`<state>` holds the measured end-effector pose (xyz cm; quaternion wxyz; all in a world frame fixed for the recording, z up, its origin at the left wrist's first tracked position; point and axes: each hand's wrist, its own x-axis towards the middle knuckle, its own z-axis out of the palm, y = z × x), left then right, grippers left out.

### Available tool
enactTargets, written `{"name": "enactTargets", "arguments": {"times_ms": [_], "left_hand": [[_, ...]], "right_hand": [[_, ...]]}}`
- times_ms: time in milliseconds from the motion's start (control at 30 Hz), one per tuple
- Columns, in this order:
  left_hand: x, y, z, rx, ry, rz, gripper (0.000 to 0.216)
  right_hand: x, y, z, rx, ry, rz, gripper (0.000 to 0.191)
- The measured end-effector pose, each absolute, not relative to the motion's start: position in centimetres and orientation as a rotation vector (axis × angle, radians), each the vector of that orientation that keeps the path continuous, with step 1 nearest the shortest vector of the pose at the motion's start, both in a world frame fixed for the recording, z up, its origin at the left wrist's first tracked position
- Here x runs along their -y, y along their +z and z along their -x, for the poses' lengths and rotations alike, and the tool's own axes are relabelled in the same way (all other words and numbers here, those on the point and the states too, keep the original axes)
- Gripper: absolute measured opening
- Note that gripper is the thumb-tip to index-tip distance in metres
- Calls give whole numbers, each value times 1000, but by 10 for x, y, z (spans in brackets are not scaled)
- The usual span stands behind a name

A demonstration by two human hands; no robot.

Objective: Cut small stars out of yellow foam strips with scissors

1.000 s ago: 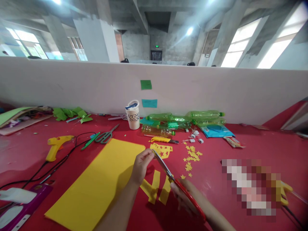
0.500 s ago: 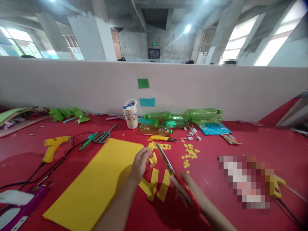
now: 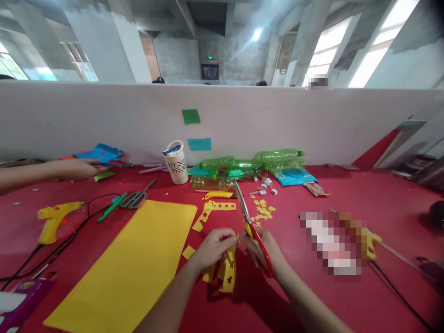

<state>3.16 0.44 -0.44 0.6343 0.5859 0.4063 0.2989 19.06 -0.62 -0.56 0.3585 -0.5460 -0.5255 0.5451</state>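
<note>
My left hand pinches a small yellow paper piece, whose exact shape I cannot make out. Close beside it, my right hand is closed around scissors with red handles, their blades pointing up and away from me. Right-hand fingertips come near the small piece; whether they touch it I cannot tell. Under my left hand is a yellow strip with star-shaped holes. Beyond the hands lie two more punched strips and a cluster of yellow paper stars.
Yellow sheets lie at left, near grey scissors and a yellow glue gun. Behind stand a white cup and green plastic bottles. A yellow cutter knife lies mid-table. Another person's hand reaches in from the left.
My left hand has moved nearer to me, and a punched strip now lies where it was. Both hands are closer together. Another person's arm has come in at left, and blue paper shows there.
</note>
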Motion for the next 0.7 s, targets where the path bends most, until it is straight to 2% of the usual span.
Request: {"name": "enactTargets", "arguments": {"times_ms": [200,300,700], "left_hand": [[-6,-4,-29,-955,724,-1338,25],[-8,-3,-24,-984,758,-1327,27],[-13,-3,-15,-882,855,-1157,18]], "right_hand": [[-1,-3,-196,1462,1262,1511,13],[-13,-2,-213,1471,1001,1765,18],[-50,-30,-268,1625,580,2059,17]]}}
